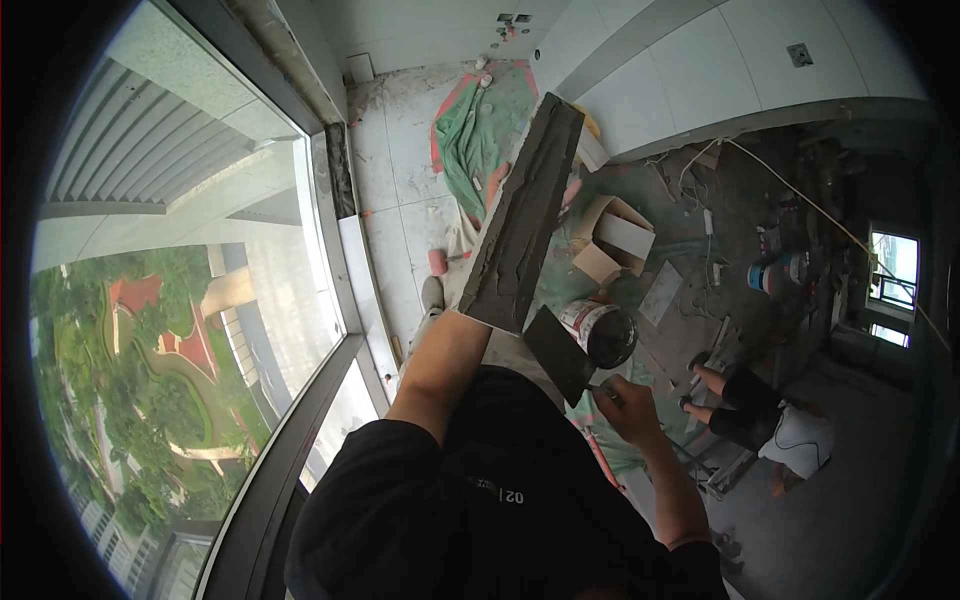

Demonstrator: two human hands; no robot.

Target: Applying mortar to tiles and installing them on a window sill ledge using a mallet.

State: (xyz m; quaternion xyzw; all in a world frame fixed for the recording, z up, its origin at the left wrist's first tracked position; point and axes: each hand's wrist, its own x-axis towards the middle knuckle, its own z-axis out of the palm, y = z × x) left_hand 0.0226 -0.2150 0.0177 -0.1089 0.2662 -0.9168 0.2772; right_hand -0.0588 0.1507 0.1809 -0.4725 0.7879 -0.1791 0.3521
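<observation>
A long narrow tile strip (525, 205) coated with ridged grey mortar points away from me, and its near end rests on my left hand (468, 322), which is mostly hidden under it. My right hand (622, 402) grips the handle of a dark flat trowel (558, 352). The trowel blade sits just right of the strip's near end, apart from the mortar. Below the trowel stands a white bucket (600, 330) with dark contents.
A large window (200, 300) with a sill runs along my left, high above gardens. On the floor lie a green sheet (478, 135), an open cardboard box (615, 238), cables and a blue tub (765, 275). Another person (765, 425) crouches at the right.
</observation>
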